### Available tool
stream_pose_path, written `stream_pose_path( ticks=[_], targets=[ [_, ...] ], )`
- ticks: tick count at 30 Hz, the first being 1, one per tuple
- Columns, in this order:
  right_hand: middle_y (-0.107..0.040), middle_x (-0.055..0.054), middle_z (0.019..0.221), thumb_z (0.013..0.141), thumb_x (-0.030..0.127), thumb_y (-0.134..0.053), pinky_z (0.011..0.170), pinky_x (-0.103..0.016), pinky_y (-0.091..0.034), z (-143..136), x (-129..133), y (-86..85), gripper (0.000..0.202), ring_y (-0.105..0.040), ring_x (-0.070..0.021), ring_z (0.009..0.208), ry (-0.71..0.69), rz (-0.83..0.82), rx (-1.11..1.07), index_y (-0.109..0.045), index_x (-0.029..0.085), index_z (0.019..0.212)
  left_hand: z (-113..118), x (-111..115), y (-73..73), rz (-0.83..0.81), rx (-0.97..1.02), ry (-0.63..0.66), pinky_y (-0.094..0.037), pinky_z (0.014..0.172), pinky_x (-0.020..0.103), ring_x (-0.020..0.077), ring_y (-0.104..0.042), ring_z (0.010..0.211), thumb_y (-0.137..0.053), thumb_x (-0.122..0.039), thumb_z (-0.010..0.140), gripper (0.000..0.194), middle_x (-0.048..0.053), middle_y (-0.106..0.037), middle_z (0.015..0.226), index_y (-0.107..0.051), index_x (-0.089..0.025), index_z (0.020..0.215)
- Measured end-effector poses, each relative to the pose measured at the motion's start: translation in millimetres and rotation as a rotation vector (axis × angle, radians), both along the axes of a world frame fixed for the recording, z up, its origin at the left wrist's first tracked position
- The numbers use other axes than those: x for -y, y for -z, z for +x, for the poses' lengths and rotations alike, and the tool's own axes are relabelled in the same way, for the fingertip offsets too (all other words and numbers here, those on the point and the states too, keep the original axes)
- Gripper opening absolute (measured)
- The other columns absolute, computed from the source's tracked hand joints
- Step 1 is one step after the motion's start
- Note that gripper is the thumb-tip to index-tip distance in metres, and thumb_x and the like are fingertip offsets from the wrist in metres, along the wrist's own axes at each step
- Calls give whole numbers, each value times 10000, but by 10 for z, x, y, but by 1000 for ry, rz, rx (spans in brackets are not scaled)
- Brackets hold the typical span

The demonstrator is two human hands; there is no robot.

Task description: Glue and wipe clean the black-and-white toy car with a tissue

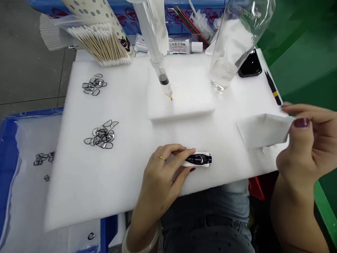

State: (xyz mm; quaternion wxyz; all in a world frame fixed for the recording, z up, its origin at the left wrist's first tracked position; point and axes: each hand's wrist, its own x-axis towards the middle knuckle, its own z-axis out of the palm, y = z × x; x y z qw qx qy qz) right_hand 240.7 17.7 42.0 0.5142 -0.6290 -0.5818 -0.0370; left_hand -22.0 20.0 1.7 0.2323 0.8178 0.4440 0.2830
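My left hand [168,168] pinches a small white toy car [202,159] with a dark top and striped middle, low over the front of the white foam board [126,182]. At the right, my right hand [308,140] grips a thin white sheet [265,130], perhaps paper or cloth, between thumb and fingers. Beyond the toy car lies a raised foam block [189,95], with a syringe [160,66] leaning tip-down over it. Two piles of small clear, black-rimmed pieces, a nearer pile [102,135] and a farther pile [94,84], lie on the board's left.
A bundle of cotton swabs [102,44] sits at the back left beside a spotted canister [105,21]. Tubes [179,46] line the back. A clear bottle [223,66], black phone [251,65] and tweezers [273,88] stand or lie at the right. A blue tray [7,140] is lower left.
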Motion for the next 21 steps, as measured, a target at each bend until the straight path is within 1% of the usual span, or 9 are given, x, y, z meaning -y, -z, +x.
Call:
stream_pose_path(
  ticks=[2, 4, 5, 7, 9, 12, 15, 17, 21],
  targets=[
    [-664, -29, 847, 927, 150, -541, 685, -374, -552, -169, 54, 53, 161, -667, -203, 771, -287, -151, -30, -653, 256, 972, -1, 6, -6, 3, -3, -4, -515, 880, 369, 186, -578, 1002, -628, -144, 924, 317, 42, -584, 1125, -612, -216, 1233],
    [-653, -13, 786, 907, 109, -580, 544, -287, -510, -320, 99, 147, 154, -630, -151, 657, -533, -252, 111, -639, 231, 980, 0, 11, -14, 1, -11, -4, -509, 892, 358, 181, -576, 1006, -630, -148, 924, 315, 41, -580, 1129, -613, -213, 1232],
    [-660, -13, 776, 899, 105, -604, 517, -270, -498, -377, 117, 199, 135, -620, -139, 633, -597, -250, 200, -640, 215, 970, 2, 12, -19, 0, -15, -5, -505, 898, 352, 179, -573, 1010, -628, -151, 926, 311, 41, -578, 1129, -614, -210, 1231],
    [-682, -22, 777, 892, 114, -635, 530, -274, -507, -452, 142, 286, 97, -615, -136, 624, -619, -175, 326, -657, 185, 955, 5, 12, -28, -4, -21, -4, -498, 909, 342, 176, -568, 1018, -620, -153, 932, 306, 39, -574, 1127, -614, -207, 1233],
    [-700, -31, 802, 883, 106, -649, 566, -294, -524, -480, 152, 333, 118, -621, -145, 652, -627, -134, 385, -674, 164, 983, 7, 8, -35, -11, -24, -6, -494, 912, 333, 172, -565, 1022, -617, -153, 933, 303, 38, -569, 1129, -617, -205, 1232],
    [-711, -38, 844, 896, 111, -641, 597, -305, -530, -485, 137, 339, 133, -629, -149, 698, -654, -143, 452, -686, 155, 1012, 8, 4, -44, -21, -30, -12, -488, 914, 331, 171, -565, 1019, -614, -152, 933, 293, 37, -568, 1125, -624, -203, 1221],
    [-698, -22, 828, 922, 139, -614, 569, -293, -501, -482, 120, 324, 116, -594, -132, 660, -591, -175, 489, -697, 190, 986, 8, 4, -52, -25, -37, -17, -485, 917, 331, 170, -566, 1010, -613, -155, 934, 279, 34, -569, 1115, -630, -204, 1208],
    [-685, -18, 814, 920, 148, -621, 565, -290, -487, -476, 130, 322, 108, -581, -129, 654, -581, -175, 495, -700, 197, 974, 10, 6, -58, -27, -40, -18, -485, 918, 327, 169, -566, 1013, -613, -154, 934, 277, 33, -568, 1118, -629, -204, 1206],
    [-664, -22, 765, 890, 106, -631, 534, -305, -456, -451, 200, 324, 103, -558, -129, 628, -714, -139, 494, -698, 148, 955, 15, 3, -60, -26, -41, -16, -481, 915, 320, 163, -563, 1016, -605, -146, 940, 274, 29, -568, 1122, -627, -204, 1206]
  ],
)
